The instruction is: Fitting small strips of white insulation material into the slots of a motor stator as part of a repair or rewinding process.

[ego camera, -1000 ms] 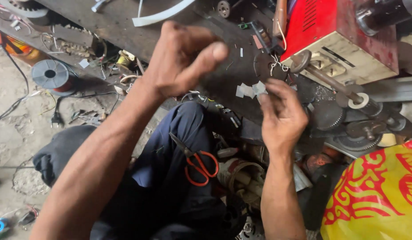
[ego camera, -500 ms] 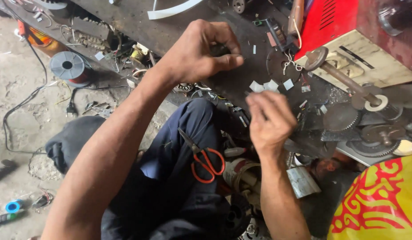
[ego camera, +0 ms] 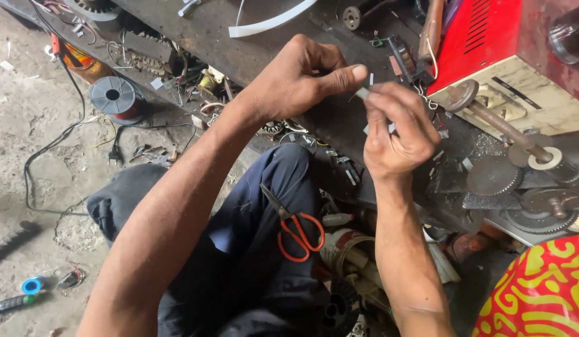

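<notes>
A small pale strip (ego camera: 362,93) is being pinched between the left hand (ego camera: 296,78) and right hand (ego camera: 395,134); fitting seems unfinished, scissors (ego camera: 296,228) lying unused.

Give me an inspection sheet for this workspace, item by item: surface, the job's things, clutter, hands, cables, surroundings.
Surface: dark bench, dirty, scattered with bits.
Job's things: small pale strip pinched between both hands.
Clutter: red-handled scissors on the lap; gears; red machine.
Hands: left hand and right hand meet over the bench.
Cables: black cord and plug on the floor; wire spool.
Surroundings: dusty floor; red and yellow cloth.
</notes>
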